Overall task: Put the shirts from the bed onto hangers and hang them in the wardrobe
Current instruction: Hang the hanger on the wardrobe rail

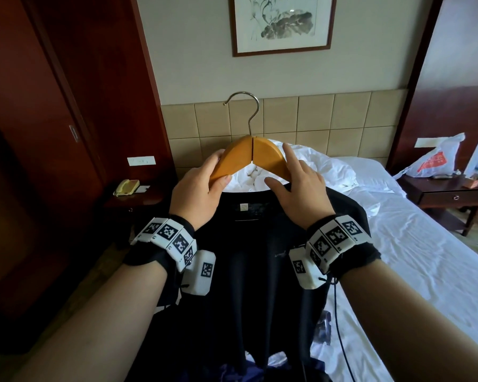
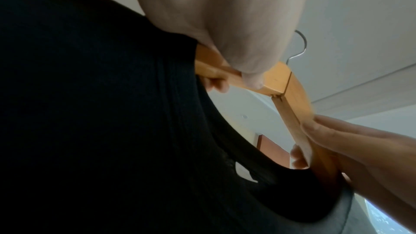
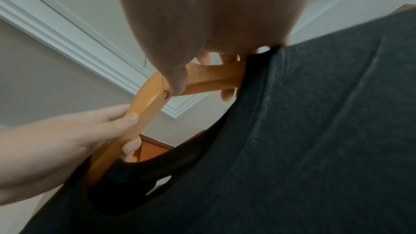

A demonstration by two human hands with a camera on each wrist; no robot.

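A wooden hanger [image 1: 251,153] with a metal hook [image 1: 246,106] is held upright in front of me. A black shirt [image 1: 260,271] hangs from it, the neckline sitting round both hanger arms. My left hand [image 1: 218,172] grips the hanger's left arm, thumb in front and fingers behind. My right hand [image 1: 280,166] pinches the right arm at the collar. In the left wrist view the hanger [image 2: 276,79] and shirt [image 2: 90,113] show from below. The right wrist view shows the hanger [image 3: 146,102], the shirt [image 3: 315,131] and my left hand [image 3: 126,120]. The hanger's ends are hidden inside the shirt.
A dark wooden wardrobe [image 1: 39,133] stands at the left. The bed [image 1: 411,244] with white sheets and a bunched duvet [image 1: 329,169] lies to the right. A bedside table holds a phone [image 1: 126,187]. Another bedside table [image 1: 447,194] carries a plastic bag [image 1: 433,158]. Blue cloth [image 1: 246,370] lies below.
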